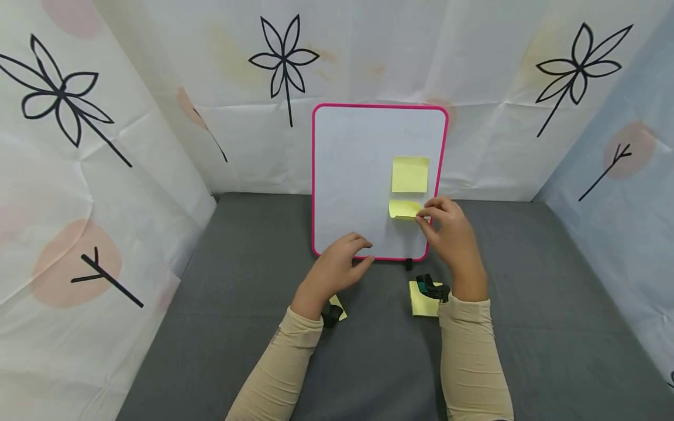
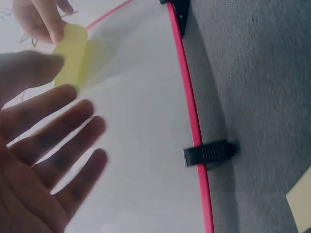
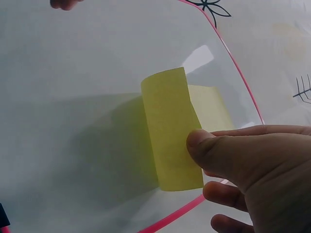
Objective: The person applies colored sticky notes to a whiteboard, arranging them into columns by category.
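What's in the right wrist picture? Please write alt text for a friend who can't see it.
A person's right hand pinches the edge of a curled yellow paper note in front of a glossy white board with a pink rim. A second yellow paper note shows partly behind it, and part of the left hand peeks in at the top left.

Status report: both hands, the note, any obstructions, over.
Right hand pinches lower yellow note by its edge. Left hand empty. Note curled at whiteboard. Nothing visibly in the way.
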Motion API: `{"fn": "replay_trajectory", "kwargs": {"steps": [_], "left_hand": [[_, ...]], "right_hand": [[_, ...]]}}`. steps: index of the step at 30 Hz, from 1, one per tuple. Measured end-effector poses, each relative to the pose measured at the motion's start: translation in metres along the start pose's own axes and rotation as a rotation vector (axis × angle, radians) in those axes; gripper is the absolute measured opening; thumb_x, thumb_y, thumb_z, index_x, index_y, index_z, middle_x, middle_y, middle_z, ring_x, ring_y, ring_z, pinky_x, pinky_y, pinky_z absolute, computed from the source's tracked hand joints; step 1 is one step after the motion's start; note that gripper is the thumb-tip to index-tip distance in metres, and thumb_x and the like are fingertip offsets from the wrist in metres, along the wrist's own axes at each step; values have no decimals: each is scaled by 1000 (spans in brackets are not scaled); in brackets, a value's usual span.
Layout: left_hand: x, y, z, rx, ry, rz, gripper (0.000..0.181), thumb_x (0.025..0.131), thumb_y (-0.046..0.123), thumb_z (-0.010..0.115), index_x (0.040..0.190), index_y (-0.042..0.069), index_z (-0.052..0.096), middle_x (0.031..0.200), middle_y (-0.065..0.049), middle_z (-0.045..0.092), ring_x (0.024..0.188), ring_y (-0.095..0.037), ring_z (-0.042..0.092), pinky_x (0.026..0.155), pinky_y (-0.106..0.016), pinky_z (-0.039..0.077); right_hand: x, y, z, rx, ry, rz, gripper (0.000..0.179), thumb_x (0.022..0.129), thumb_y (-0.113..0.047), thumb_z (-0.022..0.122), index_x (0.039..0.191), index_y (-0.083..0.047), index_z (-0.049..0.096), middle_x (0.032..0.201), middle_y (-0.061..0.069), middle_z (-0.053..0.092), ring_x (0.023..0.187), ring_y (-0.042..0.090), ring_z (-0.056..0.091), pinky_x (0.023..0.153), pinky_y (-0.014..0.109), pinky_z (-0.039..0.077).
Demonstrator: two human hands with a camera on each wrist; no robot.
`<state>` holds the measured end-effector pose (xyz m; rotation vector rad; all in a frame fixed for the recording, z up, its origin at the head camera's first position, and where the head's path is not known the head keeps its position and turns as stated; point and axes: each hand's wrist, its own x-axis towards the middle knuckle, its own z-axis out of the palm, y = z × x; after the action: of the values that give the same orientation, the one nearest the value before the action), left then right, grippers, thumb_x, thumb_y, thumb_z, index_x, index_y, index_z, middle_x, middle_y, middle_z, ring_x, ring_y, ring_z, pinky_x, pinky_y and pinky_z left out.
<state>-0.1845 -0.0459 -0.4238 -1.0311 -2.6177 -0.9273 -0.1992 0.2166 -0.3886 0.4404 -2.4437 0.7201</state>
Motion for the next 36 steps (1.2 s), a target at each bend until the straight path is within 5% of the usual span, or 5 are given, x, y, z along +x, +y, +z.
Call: {"fn": "replay_trajectory", "kwargs": {"steps": [5, 15, 21, 26, 36], "left_hand": [[4, 8, 4, -14, 105, 34, 27, 93, 21, 65, 118, 10, 68, 114, 0, 65, 108, -13, 61, 93, -28, 50], [8, 16, 12, 28, 135, 63, 42, 91, 24, 67, 129, 7, 61, 127, -3, 60, 117, -15, 58, 99, -29, 49], [25, 21, 10, 134, 116, 114, 43, 90, 25, 68, 126, 4, 62, 133, -10, 58, 126, -24, 56, 101, -39, 49], [47, 25, 14, 265, 54, 155, 48, 90, 30, 67, 129, 3, 61, 145, -16, 51, 142, -33, 40, 110, -42, 41], [68, 31, 30, 436, -85, 96, 93, 90, 44, 65, 154, -3, 19, 164, -17, 10, 153, -33, 7, 122, -42, 21]], "right_hand": [[-3, 1, 0, 11, -56, -1, 7, 86, -8, 75, 91, -3, 74, 106, 11, 62, 99, 30, 55, 79, 44, 46], [-5, 2, -3, 46, -122, 14, 12, 84, -8, 77, 93, -1, 73, 109, 13, 62, 99, 30, 57, 82, 47, 48], [-7, 4, -4, 55, -161, 34, 27, 80, -12, 81, 103, -1, 71, 113, 13, 59, 102, 30, 56, 86, 50, 48], [-7, 5, -5, 60, -192, 47, 31, 81, -14, 81, 106, -1, 70, 115, 14, 58, 102, 31, 55, 88, 50, 48], [-9, 5, -9, 62, -180, 81, 33, 84, -15, 77, 112, 0, 68, 114, 15, 58, 100, 33, 57, 85, 50, 48]]}}
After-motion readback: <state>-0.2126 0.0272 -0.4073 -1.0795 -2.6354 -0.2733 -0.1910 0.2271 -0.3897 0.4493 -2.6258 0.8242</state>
